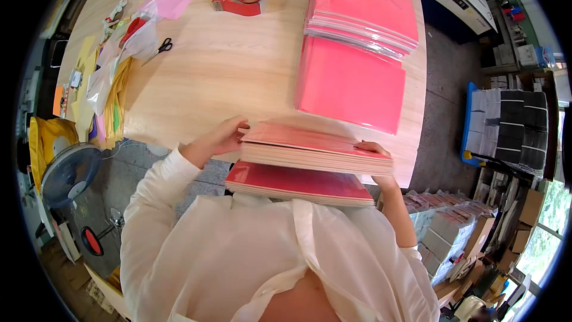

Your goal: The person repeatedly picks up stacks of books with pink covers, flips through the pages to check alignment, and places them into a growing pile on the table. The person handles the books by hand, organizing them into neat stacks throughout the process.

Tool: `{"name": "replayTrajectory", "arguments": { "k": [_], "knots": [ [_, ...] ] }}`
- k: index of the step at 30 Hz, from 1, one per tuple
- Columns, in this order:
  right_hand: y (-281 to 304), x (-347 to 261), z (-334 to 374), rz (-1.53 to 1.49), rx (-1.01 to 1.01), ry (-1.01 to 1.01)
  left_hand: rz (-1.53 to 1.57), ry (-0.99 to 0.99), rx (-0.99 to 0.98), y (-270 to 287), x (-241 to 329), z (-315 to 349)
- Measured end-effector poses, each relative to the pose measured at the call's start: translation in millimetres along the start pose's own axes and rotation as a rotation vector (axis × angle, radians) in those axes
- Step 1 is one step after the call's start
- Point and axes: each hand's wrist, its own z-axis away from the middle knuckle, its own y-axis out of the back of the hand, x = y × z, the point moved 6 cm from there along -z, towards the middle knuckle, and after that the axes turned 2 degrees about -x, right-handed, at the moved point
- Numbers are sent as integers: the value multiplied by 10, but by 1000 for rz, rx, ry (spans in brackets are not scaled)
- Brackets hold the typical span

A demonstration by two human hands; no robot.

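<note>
At the near edge of the counter [238,71], one stack of red-covered booklets [313,152], held up against the person's chest. Upper bundle sits slightly askew on a lower bundle [298,183] of the same kind. Left hand [221,138]: fingers curled round the stack's left end, gripping it. Right hand [376,154]: fingers wrapped over the right end, thumb side hidden beneath.

Handling, as judged: many paper leaves, so likely heavy for its size; glossy covers look slippery, and the layers could slide on one another. Stiff enough as a block, floppy singly. Best taken at both short ends, with support under the bottom.

Also on the counter:
- pink sheet in clear wrap [350,83], just beyond the stack
- pile of wrapped pink sheets [363,9], far right
- red tape dispenser [239,1], far middle
- scissors [159,49], far left
- loose plastic bags and papers [116,65], left edge

On the floor, left: fan [68,173].
</note>
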Motion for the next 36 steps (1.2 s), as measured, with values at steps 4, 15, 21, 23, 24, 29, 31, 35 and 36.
{"name": "replayTrajectory", "arguments": {
  "k": [4, 15, 21, 23, 24, 29, 31, 35, 36],
  "knots": [
    [-16, 15, 0, 35, -3, 13, 63, 264, -244, -457, -40, 52],
    [618, -1168, 142, 238, 63, 435, -153, 61, -140, -1468, 336, 1084],
    [1075, -1522, -263, 1141, 205, 644, -259, -483, -338, -2062, 962, 559],
    [1220, -1195, -476, 1213, 199, 654, -282, -612, -375, -2003, 988, 40],
    [1261, -1013, -539, 1250, 202, 656, -318, -659, -377, -1967, 987, -178],
    [1316, -250, -772, 1247, 307, 653, -515, -831, -307, -1880, 1137, -697],
    [1265, -139, -825, 1238, 331, 658, -553, -807, -271, -1850, 1196, -751],
    [1190, -4, -964, 1273, 293, 630, -599, -793, -239, -1746, 1392, -872],
    [1199, 25, -976, 1291, 277, 614, -612, -778, -197, -1774, 1420, -879]
  ]
}}
